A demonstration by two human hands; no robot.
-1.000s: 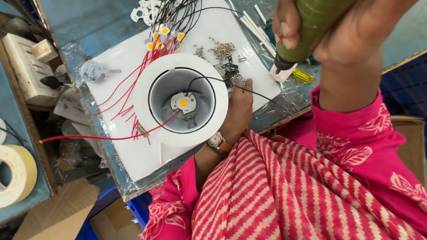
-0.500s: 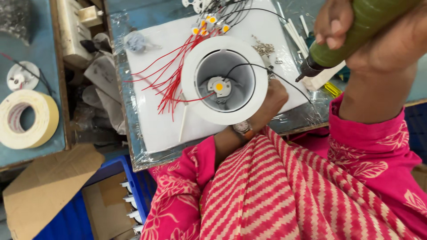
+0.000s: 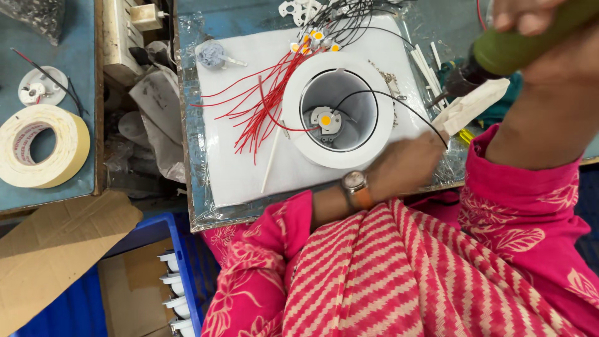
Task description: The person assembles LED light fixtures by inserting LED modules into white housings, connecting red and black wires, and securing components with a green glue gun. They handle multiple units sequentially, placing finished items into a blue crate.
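Screwdriver (image 3: pixel 530 43) lifted clear, gripped by right hand (image 3: pixel 549 25); left hand (image 3: pixel 405 165) steadying lamp housing (image 3: pixel 337 109), fingers unclear.

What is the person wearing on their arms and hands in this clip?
Both arms come out of bright pink sleeves with a paler floral print, ending well above the wrists. The left hand is bare, with a round watch on an orange strap. The right hand is bare too, no glove or ring visible.
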